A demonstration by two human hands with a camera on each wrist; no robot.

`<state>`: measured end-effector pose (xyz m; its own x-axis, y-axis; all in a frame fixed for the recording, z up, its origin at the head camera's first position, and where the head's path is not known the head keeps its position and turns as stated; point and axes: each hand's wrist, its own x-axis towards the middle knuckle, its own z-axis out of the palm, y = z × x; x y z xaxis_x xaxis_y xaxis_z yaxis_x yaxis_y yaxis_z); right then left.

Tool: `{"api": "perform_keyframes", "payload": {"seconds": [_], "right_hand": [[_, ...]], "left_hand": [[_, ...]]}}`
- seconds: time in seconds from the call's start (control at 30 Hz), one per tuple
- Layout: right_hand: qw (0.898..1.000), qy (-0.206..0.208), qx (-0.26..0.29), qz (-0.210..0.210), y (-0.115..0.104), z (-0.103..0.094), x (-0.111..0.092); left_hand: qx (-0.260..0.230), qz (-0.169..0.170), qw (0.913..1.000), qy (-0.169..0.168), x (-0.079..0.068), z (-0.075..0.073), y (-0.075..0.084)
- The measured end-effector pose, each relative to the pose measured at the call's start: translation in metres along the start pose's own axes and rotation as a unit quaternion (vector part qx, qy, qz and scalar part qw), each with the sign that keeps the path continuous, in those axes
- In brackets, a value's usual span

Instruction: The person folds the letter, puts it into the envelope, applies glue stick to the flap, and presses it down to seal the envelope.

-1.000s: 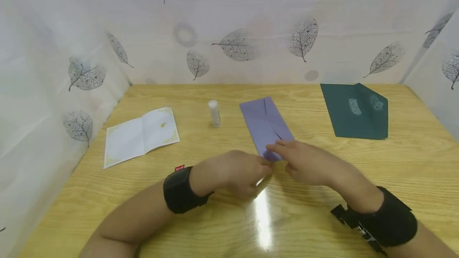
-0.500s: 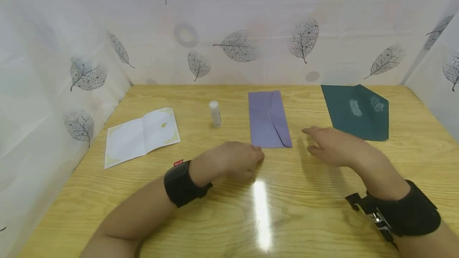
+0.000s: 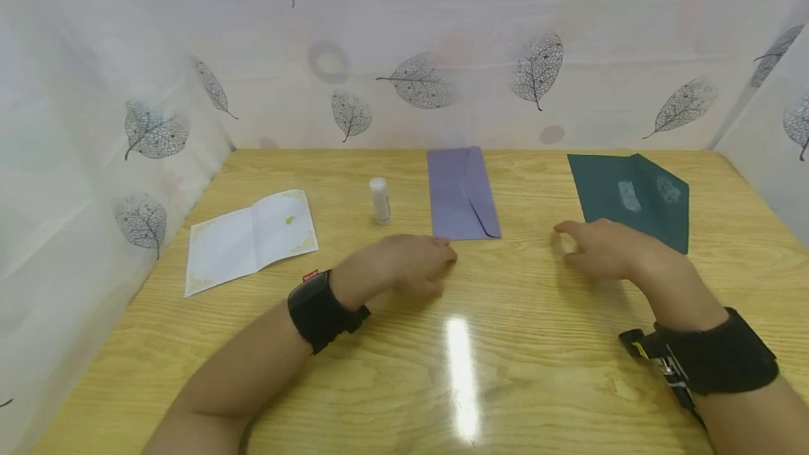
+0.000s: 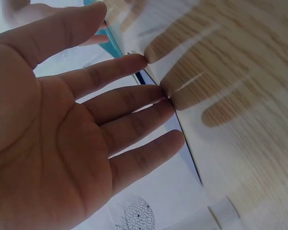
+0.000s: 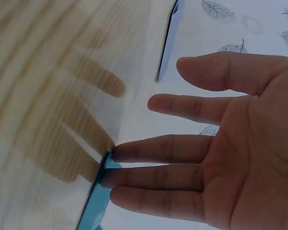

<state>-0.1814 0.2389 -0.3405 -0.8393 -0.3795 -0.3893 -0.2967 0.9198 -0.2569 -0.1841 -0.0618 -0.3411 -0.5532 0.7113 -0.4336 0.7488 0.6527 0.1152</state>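
Note:
A purple envelope (image 3: pixel 451 195) with a slanted flap edge lies flat at the back middle of the table. My left hand (image 3: pixel 411 262) has its fingers stretched out, with the fingertips right at the envelope's near edge. In the left wrist view the open palm (image 4: pixel 53 139) shows nothing gripped. Farther right lies a dark green envelope (image 3: pixel 603 192), unfolded, with two whitish patches on it. My right hand (image 3: pixel 609 251) overlaps its near left corner, fingers extended. The right wrist view has two fingertips right by the green envelope's edge (image 5: pixel 97 201), and the palm holds nothing.
A white glue stick (image 3: pixel 380 201) stands upright left of the purple envelope. Farther left lies a creased white card (image 3: pixel 253 241) with gold corners. Leaf-printed white curtains (image 3: pixel 474 41) enclose the wooden table (image 3: pixel 537 385) at the back and sides.
The purple envelope has turned straighter and slid toward the back, its near edge against my left fingertips. My right hand has left it and moved right to the green envelope.

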Motion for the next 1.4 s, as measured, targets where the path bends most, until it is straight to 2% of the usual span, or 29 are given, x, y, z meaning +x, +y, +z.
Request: {"api": "perform_keyframes", "payload": {"seconds": [0.23, 0.47, 0.63, 0.73, 0.83, 0.9, 0.97, 1.07, 1.17, 1.33, 1.4], "right_hand": [[0.999, -0.033, 0.010, -0.022, -0.025, 0.001, -0.009], [0.996, -0.037, 0.011, -0.080, -0.057, 0.009, -0.020], [0.991, -0.053, 0.034, -0.117, -0.078, 0.014, -0.027], [0.990, -0.065, 0.035, -0.122, -0.088, 0.017, -0.030], [0.988, -0.074, 0.030, -0.129, -0.096, 0.019, -0.033], [0.986, -0.079, 0.034, -0.143, -0.100, 0.021, -0.035], [0.983, -0.084, 0.041, -0.160, -0.105, 0.022, -0.037], [0.978, -0.093, 0.048, -0.180, -0.112, 0.023, -0.040], [0.977, -0.094, 0.043, -0.188, -0.118, 0.025, -0.043], [0.974, -0.072, 0.025, -0.212, -0.121, 0.028, -0.046], [0.973, -0.072, 0.022, -0.218, -0.121, 0.028, -0.046]], "left_hand": [[-0.006, -0.012, 0.9999, -0.008, 0.000, -0.003, -0.001], [0.018, -0.038, 0.9990, -0.015, 0.000, -0.002, 0.001], [0.044, -0.036, 0.9983, -0.012, -0.004, -0.004, 0.006], [0.049, -0.017, 0.9985, 0.020, -0.015, -0.010, 0.011], [0.032, 0.002, 0.9968, 0.073, -0.035, -0.024, 0.014], [0.021, 0.003, 0.9937, 0.110, -0.052, -0.035, 0.014], [0.019, -0.011, 0.9892, 0.145, -0.068, -0.046, 0.011], [0.020, -0.053, 0.9822, 0.179, -0.085, -0.057, 0.003], [0.014, -0.101, 0.9739, 0.203, -0.093, -0.063, -0.012], [-0.020, -0.149, 0.9628, 0.225, -0.095, -0.064, -0.055], [-0.041, -0.170, 0.9600, 0.219, -0.092, -0.061, -0.076]]}}
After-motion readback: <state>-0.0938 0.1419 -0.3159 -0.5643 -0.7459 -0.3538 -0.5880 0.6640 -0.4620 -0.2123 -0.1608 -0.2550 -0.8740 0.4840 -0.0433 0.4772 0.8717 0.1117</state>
